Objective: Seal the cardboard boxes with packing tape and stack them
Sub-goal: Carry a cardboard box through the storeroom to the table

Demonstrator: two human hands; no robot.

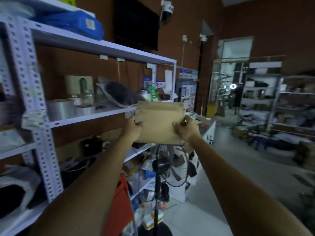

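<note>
I hold the cardboard box (pixel 160 124) in mid-air before the shelf (pixel 85 118), left grip (pixel 133 129) and right grip (pixel 186 131) each closed round a side edge. Seems light, stiff, crushable at flaps; best taken by opposite edges.

The left grip (pixel 133 127) and the right grip (pixel 186 129) hold a flat cardboard box (pixel 159 124) between them, one at each side edge, thumbs curled over its near face. Just left of the left grip runs a white shelf (pixel 88 116) carrying silvery rolls (pixel 59 109). Below both grips stands a fan (pixel 173 167).
</note>
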